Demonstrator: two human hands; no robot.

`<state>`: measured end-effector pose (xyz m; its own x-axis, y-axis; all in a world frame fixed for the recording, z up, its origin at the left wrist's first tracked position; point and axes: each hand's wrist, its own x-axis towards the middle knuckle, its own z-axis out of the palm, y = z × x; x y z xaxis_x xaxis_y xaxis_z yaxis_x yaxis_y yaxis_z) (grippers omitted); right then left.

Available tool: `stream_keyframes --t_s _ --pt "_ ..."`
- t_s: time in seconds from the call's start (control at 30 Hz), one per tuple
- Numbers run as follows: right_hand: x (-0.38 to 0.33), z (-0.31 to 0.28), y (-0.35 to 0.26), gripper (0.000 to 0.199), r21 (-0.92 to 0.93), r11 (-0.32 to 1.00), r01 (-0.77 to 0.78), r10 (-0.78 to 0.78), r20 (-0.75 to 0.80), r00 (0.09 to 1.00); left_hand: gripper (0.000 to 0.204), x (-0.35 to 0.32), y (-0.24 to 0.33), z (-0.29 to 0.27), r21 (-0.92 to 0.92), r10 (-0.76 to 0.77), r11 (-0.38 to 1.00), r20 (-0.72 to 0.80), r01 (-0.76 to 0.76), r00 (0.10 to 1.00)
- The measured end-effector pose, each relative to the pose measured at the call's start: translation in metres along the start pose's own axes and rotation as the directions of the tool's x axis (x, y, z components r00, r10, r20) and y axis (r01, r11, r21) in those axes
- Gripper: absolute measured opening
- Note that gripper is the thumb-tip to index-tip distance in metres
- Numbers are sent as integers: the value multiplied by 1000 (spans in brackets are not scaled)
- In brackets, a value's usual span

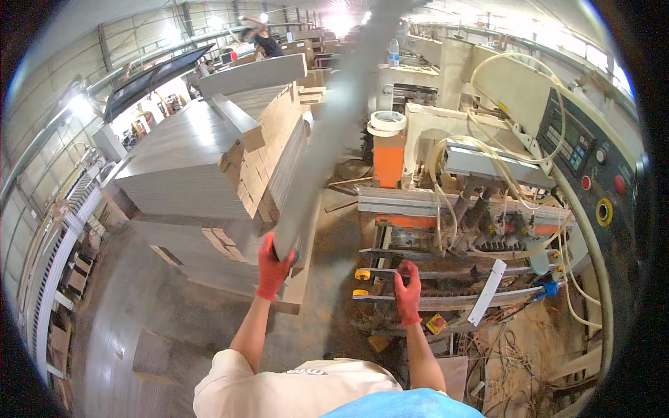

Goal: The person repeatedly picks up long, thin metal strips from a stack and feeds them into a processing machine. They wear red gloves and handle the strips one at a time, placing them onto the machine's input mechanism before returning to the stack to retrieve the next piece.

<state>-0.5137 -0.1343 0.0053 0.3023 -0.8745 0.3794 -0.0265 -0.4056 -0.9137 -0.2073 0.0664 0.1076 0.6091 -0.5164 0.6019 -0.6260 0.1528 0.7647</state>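
Observation:
My left hand (273,268), in a red glove, is closed round the lower end of a long grey board (324,150). The board rises away from me, tilted to the right at its far end, and is smeared by motion. Over the front rails of a machine, my right hand (408,294), also red-gloved, is held up with thumb and fingers apart and nothing between them. Beside it run the metal rails (446,301) with yellow end pieces (361,274). A white strip (487,292) lies slanted across the rails.
Large stacks of grey panels (174,146) stand to the left. At the right are the drilling-like machine head (481,209), loose pale hoses and a control panel (585,153) with buttons. Tape rolls (387,123) top an orange post (389,164). A person (265,40) is far off.

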Motion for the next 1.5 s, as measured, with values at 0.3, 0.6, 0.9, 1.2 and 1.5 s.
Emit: stream_keyframes --t_s 0.3,0.6,0.9,1.2,1.5 --pt "-50 -11 14 38 839 537 -87 336 -118 934 57 -86 -43 9 682 363 615 202 -397 910" --pt "-51 -118 25 32 -418 899 -131 -6 -311 950 58 -64 -63 34 655 127 633 439 -413 890" --pt "-34 -268 129 49 -123 889 -441 323 -516 793 63 -7 -104 123 580 -115 699 668 -417 736" --pt "-81 -248 70 42 560 766 -315 473 -160 866 62 28 -148 145 601 -179 691 681 -402 710" --pt "-67 -240 18 72 -558 766 -319 248 -201 948 54 52 -126 152 643 -255 625 703 -442 664"
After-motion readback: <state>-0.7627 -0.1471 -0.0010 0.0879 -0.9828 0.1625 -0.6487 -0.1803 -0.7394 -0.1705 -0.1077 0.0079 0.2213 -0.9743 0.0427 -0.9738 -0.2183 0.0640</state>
